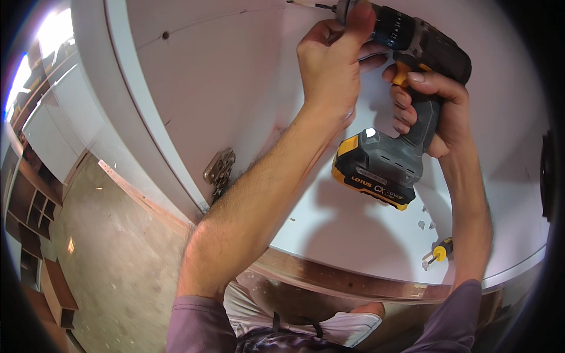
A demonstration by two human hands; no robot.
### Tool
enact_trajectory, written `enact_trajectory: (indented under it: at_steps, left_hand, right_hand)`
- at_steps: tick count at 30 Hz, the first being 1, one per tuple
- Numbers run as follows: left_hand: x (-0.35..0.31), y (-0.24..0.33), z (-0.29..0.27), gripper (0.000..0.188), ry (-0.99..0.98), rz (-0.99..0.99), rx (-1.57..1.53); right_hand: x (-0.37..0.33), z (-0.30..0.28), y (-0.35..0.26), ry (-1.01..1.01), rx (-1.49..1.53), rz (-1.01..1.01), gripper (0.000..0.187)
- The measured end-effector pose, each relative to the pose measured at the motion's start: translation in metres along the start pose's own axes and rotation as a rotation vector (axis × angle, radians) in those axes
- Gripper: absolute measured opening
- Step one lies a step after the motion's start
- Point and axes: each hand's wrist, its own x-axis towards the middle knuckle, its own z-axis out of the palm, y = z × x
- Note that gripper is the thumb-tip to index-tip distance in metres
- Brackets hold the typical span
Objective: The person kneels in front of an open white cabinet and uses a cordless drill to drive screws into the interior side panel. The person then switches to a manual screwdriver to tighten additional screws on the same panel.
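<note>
A grey, black and yellow cordless drill [382, 156] is held up inside a white cabinet, its bit [321, 5] pointing left at the upper edge of the view. My right hand [438, 106] wraps round its grip, with the fingers by the yellow trigger. At the front end, my left hand [332, 73] closes round the chuck, thumb lying over it. The bit's tip looks pale and sits close to the white panel behind it. Below my right forearm, a small yellow and black screwdriver [440, 252] lies on the cabinet's white bottom panel.
A metal hinge [219, 170] is fixed near the left panel's edge, beside my left forearm. That panel has a round hole [165, 36]. Small whitish pieces [421, 225] lie near the screwdriver. Beyond the cabinet's left edge are a concrete floor [112, 247] and brown wooden compartments [38, 206].
</note>
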Motion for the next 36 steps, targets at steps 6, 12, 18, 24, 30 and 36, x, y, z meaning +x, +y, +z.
enact_trajectory:
  at_steps: [6,12,18,24,30,36]
  left_hand:
    - [0.004,-0.003,0.008,0.051,-0.097,0.172,-0.117]
    - [0.009,-0.001,-0.006,0.041,-0.106,0.043,-0.009]
    - [0.007,0.002,-0.003,0.041,-0.057,0.077,0.053]
    - [-0.002,0.009,0.004,0.040,0.014,0.054,0.104]
    - [0.007,0.003,-0.003,0.048,-0.092,0.052,0.002]
    - [0.007,0.003,0.000,0.048,-0.150,0.075,-0.064]
  right_hand:
    - [-0.002,0.001,-0.007,-0.038,0.119,0.074,0.032]
    - [-0.001,-0.001,-0.004,0.037,0.024,0.059,0.031]
    - [-0.001,0.000,-0.001,0.022,0.050,0.062,0.031]
    - [-0.002,-0.001,0.002,0.017,0.075,0.073,0.030]
    - [0.000,-0.002,0.004,0.001,0.049,0.024,0.032]
    - [0.001,-0.008,0.007,-0.052,0.102,-0.010,0.035]
